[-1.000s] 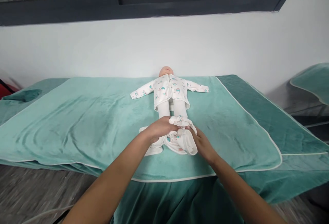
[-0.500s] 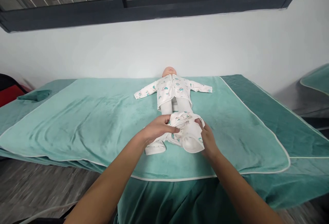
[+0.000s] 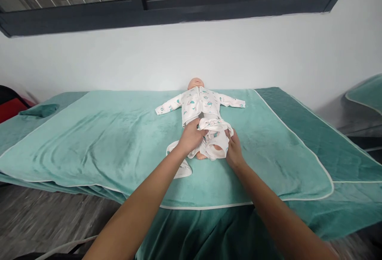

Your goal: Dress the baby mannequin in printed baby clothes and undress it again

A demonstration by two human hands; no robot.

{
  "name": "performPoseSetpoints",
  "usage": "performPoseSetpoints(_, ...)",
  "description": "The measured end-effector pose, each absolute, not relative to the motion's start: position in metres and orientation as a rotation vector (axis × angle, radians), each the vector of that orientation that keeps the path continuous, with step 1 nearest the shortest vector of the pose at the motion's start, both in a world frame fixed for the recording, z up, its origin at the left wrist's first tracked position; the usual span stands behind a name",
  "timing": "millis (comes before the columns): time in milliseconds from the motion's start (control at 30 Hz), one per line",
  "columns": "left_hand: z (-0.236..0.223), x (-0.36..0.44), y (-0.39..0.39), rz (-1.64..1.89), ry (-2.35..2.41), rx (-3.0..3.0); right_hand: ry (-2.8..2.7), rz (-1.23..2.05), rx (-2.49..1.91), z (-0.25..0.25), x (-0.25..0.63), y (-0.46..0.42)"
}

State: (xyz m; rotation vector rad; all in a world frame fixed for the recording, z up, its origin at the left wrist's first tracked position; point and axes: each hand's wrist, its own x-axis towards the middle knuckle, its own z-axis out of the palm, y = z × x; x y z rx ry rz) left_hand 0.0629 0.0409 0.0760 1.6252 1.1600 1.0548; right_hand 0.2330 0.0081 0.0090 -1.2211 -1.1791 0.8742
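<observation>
Seen from my head camera, my left hand [image 3: 192, 136] and right hand [image 3: 234, 148] grip bunched, patterned white trousers [image 3: 213, 138] at the legs of a doll [image 3: 196, 82] — left fingers closed on the waist edge, right thumb and fingers pinching the opposite side. The doll, in a printed jacket [image 3: 193, 103], lies arms outspread on a green blanket [image 3: 119, 140].

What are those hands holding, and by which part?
The left hand and right hand hold printed baby trousers by bunched cloth at either side; the exact edge is unclear.
</observation>
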Motion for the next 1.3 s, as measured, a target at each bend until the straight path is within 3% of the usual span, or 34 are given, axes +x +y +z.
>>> performPoseSetpoints(267,0.084,0.064,0.069,1.177,1.258,1.699,-1.227,0.638,-1.313,0.019,0.238,0.045)
performPoseSetpoints(600,0.08,0.031,0.074,1.07,0.941,1.099,-1.591,0.688,-1.312,0.026,0.262,0.085)
performPoseSetpoints(767,0.077,0.013,0.065,1.066,0.859,1.026,-1.789,0.685,-1.231,0.056,0.272,0.08)
performPoseSetpoints(967,0.09,0.041,0.067,1.251,0.716,1.162,-2.009,0.986,-1.052,0.111,0.23,0.06)
performPoseSetpoints(1133,0.097,0.048,0.066,1.285,0.743,1.163,-1.831,1.175,-1.133,0.119,0.21,0.064)
performPoseSetpoints(1300,0.085,0.026,0.06,0.926,0.765,1.135,-1.505,1.295,-1.169,0.113,0.218,0.067)
